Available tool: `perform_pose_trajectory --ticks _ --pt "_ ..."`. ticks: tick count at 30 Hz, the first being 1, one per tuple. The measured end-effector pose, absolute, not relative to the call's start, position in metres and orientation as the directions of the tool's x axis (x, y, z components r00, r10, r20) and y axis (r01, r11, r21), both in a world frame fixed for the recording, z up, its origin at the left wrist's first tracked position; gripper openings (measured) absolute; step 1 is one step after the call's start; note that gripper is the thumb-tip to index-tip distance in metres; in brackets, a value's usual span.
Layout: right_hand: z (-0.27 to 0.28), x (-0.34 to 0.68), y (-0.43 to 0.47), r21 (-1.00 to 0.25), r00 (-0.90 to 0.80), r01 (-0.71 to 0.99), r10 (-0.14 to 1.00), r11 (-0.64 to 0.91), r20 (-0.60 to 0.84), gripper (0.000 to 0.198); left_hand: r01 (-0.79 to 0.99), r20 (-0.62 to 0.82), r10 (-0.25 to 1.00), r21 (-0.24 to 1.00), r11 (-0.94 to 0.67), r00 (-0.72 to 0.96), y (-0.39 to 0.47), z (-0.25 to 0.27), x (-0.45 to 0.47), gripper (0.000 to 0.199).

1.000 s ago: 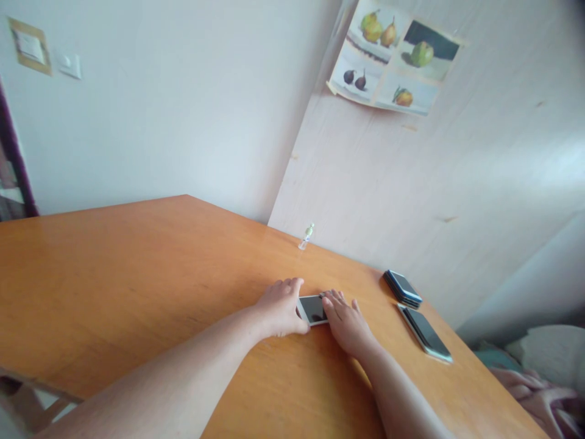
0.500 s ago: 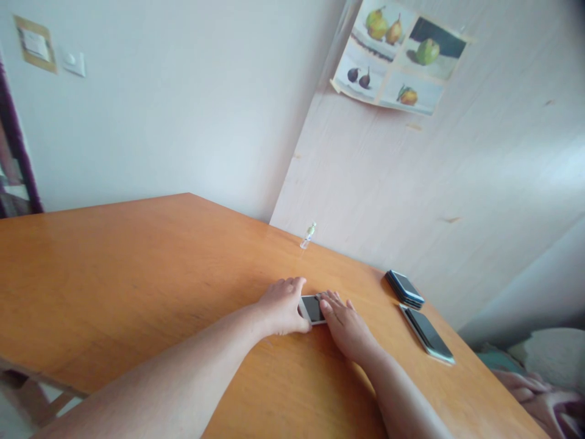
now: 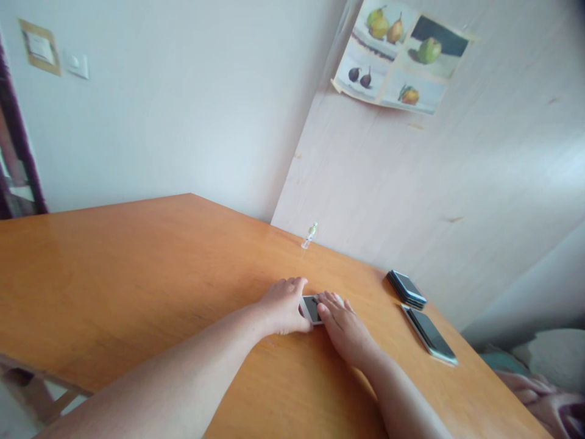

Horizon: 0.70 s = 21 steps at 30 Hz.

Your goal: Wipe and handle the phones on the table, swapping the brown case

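Observation:
A white-framed smartphone (image 3: 311, 310) with a dark screen lies on the wooden table in front of me. My left hand (image 3: 286, 308) grips its left end, thumb along the near edge and fingers at the far edge. Over the phone's right part rests my right hand (image 3: 343, 323), its fingers stretched out flat on the screen and covering that end. A small dark patch shows on the screen by the right fingertips; I cannot make out what it is.
A small clear spray bottle (image 3: 309, 236) stands near the table's back edge. To the right are a stack of phones (image 3: 406, 289) and another pair of phones (image 3: 429, 335) lying one on the other. The wooden table (image 3: 137, 262) meets a wall with fruit pictures (image 3: 402, 58).
My right hand has slid slightly to the left across the phone's screen. My left hand keeps its hold on the phone. The whole view has shifted a little.

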State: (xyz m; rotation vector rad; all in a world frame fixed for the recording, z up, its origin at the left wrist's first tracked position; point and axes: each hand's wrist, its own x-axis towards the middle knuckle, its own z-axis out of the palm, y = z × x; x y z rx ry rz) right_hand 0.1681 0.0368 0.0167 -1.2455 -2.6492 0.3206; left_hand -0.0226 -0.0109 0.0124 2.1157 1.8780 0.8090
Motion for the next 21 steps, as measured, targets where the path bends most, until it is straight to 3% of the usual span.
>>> perform_pose_trajectory --ticks 4,9,11,13,18,21 --pt "0.028 0.157 0.009 -0.402 -0.802 0.531 0.595 0.747 0.046 0.056 0.85 0.272 0.961 0.493 -0.187 0.054 -0.012 0.013 -0.024 0.08" --pt "0.024 0.18 0.038 -0.253 -0.599 0.772 0.8 0.583 0.013 0.056 0.854 0.262 0.964 0.489 -0.177 0.049 -0.011 0.013 -0.023 0.08" --pt "0.02 0.186 0.045 -0.192 -0.562 0.81 0.827 0.555 0.018 0.053 0.857 0.262 0.964 0.484 -0.178 0.052 -0.01 0.013 -0.023 0.08" --pt "0.019 0.186 0.04 -0.176 -0.61 0.778 0.792 0.603 0.018 0.053 0.857 0.263 0.963 0.483 -0.18 0.054 -0.01 0.012 -0.023 0.081" --pt "0.029 0.175 0.011 -0.266 -0.789 0.595 0.614 0.759 -0.013 0.052 0.855 0.278 0.958 0.48 -0.197 0.065 -0.01 0.013 -0.024 0.078" --pt "0.032 0.183 0.02 -0.247 -0.768 0.618 0.64 0.747 0.013 0.053 0.858 0.262 0.963 0.478 -0.189 0.066 -0.011 0.014 -0.024 0.079"
